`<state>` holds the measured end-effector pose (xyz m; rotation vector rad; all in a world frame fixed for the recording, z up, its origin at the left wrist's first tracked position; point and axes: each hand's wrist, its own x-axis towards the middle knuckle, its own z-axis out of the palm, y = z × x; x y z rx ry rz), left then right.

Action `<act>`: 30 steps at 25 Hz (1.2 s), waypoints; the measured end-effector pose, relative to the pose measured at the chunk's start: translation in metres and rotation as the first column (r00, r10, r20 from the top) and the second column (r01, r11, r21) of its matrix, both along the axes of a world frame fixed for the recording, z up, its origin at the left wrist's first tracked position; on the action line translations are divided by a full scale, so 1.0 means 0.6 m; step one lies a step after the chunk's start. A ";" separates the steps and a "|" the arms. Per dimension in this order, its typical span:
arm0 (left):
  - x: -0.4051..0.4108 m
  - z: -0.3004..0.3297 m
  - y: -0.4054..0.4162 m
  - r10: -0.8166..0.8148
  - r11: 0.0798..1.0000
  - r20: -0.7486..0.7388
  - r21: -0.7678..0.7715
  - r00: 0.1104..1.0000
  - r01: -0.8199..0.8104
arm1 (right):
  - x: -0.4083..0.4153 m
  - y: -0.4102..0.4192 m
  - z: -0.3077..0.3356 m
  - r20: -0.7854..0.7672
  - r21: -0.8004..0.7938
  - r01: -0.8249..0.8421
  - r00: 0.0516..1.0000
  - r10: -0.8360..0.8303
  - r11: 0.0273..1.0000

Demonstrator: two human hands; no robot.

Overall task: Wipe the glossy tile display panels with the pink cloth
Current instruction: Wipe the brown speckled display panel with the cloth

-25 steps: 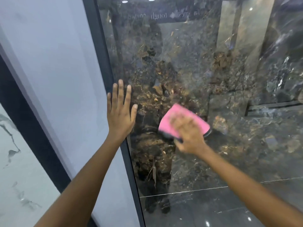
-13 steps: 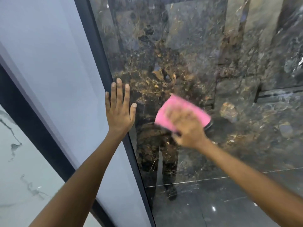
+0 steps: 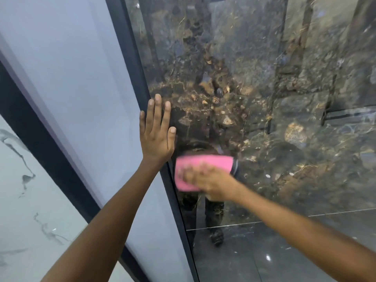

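**Cloth sliding leftward toward the panel's edge**

Since half a second ago, the pink cloth (image 3: pixel 203 171) is sitting lower and further left on the dark marble-look panel (image 3: pixel 274 98), now just beside the black frame strip (image 3: pixel 130 58) along that panel's left edge. The right hand (image 3: pixel 209 183) is lying over the cloth's lower right part, pressing it against the glossy surface; motion blur is smearing the fingers, so how far they are curling cannot be told. The cloth's upper and left portions are showing past the hand.

The left hand (image 3: pixel 156 137) is resting flat with fingers straight and close together, pointing up, across the frame strip at the dark panel's left edge, holding nothing; it is staying where it was. Its thumb is lying on the dark panel, above the cloth's top-left corner and apart from it.

To the left, a pale grey panel (image 3: pixel 67 82) is standing, and beyond another black strip a white veined panel (image 3: pixel 26 200) is showing at the lower left corner.
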<state>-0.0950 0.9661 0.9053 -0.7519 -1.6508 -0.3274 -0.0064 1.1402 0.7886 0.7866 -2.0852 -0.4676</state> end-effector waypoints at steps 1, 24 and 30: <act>0.001 0.000 0.000 0.010 1.000 0.020 0.004 1.000 -0.010 | 0.019 0.002 -0.058 0.106 0.207 0.013 0.994 -0.035 0.978; 0.028 -0.141 0.036 0.088 0.987 0.042 -0.136 0.995 -0.081 | 0.082 0.133 -0.080 0.014 -0.636 0.350 0.897 -0.442 0.688; 0.023 -0.145 0.039 0.097 0.991 0.030 -0.097 0.995 -0.093 | 0.099 0.149 -0.153 0.004 -0.001 0.239 0.971 -0.239 0.971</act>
